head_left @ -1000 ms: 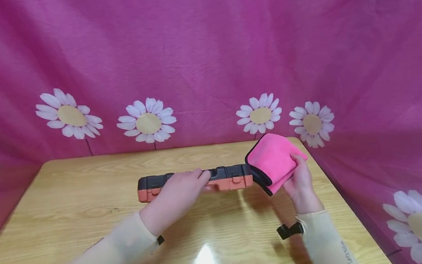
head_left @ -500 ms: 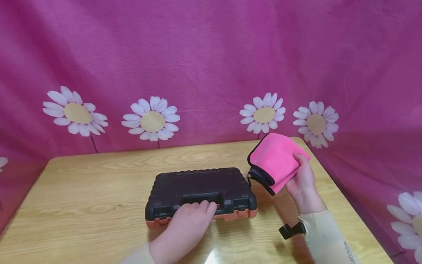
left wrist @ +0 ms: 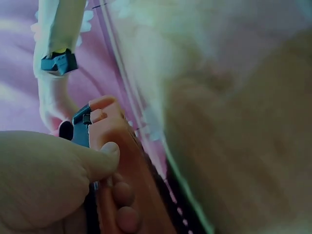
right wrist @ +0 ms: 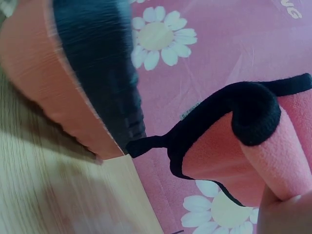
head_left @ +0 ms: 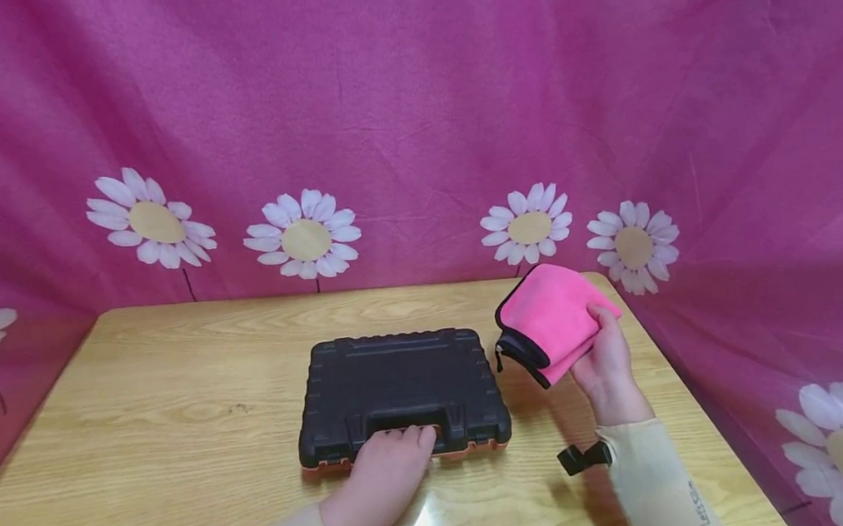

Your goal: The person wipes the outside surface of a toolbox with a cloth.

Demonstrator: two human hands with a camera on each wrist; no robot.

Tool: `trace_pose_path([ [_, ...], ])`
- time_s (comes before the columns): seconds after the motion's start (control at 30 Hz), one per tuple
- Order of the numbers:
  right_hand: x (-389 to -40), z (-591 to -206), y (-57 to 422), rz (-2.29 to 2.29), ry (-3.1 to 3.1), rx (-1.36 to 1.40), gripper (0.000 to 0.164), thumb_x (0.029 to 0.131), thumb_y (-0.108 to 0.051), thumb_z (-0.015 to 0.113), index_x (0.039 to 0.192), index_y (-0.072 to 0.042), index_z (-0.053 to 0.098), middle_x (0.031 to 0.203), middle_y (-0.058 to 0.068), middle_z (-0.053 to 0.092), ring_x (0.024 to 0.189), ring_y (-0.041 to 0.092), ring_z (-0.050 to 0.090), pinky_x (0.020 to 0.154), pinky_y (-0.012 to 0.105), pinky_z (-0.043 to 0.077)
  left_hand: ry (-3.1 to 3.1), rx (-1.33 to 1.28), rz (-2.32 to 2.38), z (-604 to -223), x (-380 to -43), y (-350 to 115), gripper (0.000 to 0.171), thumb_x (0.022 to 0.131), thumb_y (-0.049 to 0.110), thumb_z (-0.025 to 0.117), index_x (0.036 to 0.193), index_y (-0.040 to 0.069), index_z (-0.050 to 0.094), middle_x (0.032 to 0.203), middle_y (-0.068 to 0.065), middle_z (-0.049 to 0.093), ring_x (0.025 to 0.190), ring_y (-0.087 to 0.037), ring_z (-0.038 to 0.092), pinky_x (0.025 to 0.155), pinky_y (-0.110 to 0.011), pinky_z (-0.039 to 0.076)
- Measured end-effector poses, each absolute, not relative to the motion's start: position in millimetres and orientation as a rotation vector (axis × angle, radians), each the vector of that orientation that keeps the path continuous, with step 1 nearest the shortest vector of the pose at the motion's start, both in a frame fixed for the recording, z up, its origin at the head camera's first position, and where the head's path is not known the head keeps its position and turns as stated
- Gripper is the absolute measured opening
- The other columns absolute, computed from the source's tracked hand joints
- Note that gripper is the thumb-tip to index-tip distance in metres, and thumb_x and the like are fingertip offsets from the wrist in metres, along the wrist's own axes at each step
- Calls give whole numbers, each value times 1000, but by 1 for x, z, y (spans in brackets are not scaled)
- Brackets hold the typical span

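Note:
A black plastic carrying case (head_left: 401, 373) with an orange underside lies almost level over the middle of the table. My left hand (head_left: 387, 475) grips its handle at the near edge. In the left wrist view the thumb and fingertips wrap the orange side (left wrist: 131, 165). Whether the case touches the tabletop, I cannot tell. To its right, above the table, my right hand (head_left: 607, 372) holds a folded pink cloth (head_left: 550, 314) with black edging. A small black loop (right wrist: 146, 145) sticks out from the cloth's corner towards the case. The right palm is partly hidden behind the cloth.
The wooden table (head_left: 179, 418) has its back edge against a magenta curtain (head_left: 393, 115) printed with white daisies. Curtain also hangs along the left and right sides. A black wrist mount (head_left: 583, 458) sits on the right sleeve.
The case has tipped from on edge, its orange-and-black side showing, to nearly flat with its black lid up. My left hand has come nearer with it. The right hand still holds the cloth.

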State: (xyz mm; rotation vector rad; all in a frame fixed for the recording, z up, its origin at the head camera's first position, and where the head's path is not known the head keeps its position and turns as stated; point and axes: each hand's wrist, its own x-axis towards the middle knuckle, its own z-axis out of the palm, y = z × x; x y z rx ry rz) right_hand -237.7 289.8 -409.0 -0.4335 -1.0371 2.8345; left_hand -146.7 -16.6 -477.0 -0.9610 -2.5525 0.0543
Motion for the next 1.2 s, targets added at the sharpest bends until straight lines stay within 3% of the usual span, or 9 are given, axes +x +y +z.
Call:
trace_pose_path([
  [0.3,-239,-410,291,2834,-1036,-459,25,113,-21,30,133,-19,43,120,-9,63,116,2,57,104,19,45,-2655,-1007,9,-489,-144,-15,9,97,17,64,99,12,56,78,0,63,63,-16,64,49,-31,46],
  [0.47,-241,-410,291,2842,-1001,-485,27,113,-22,29,136,-19,43,128,-8,59,118,3,57,108,20,42,-2780,-1060,-29,-487,-146,-15,14,100,22,65,106,11,57,83,-2,65,66,-17,65,53,-32,50],
  [0.6,-242,-410,290,2843,-1023,-489,29,113,-23,27,137,-20,42,131,-9,56,119,3,56,110,20,40,-2861,-1075,-47,-483,-145,-15,10,101,17,60,109,12,58,88,-4,67,71,-19,67,57,-34,52],
  [0.83,-240,-410,291,2841,-1019,-456,26,113,-21,30,136,-18,43,123,-8,62,117,4,58,103,20,47,-2929,-1090,-87,-479,-146,-14,12,102,14,57,114,11,58,95,-5,69,78,-21,70,63,-36,56],
  [1.03,-237,-411,293,2830,-1021,-433,22,112,-20,33,131,-18,44,117,-8,66,112,4,61,98,19,50,-2970,-1124,-272,-467,-148,-19,27,102,33,65,117,11,63,99,0,62,85,-15,62,70,-33,57],
  [1.2,-239,-409,292,2837,-1002,-461,26,113,-21,31,136,-19,43,126,-8,61,117,4,58,104,20,47,-2884,-1059,-593,-441,-157,-35,20,102,28,65,110,10,64,100,3,58,91,-12,56,77,-31,56],
])
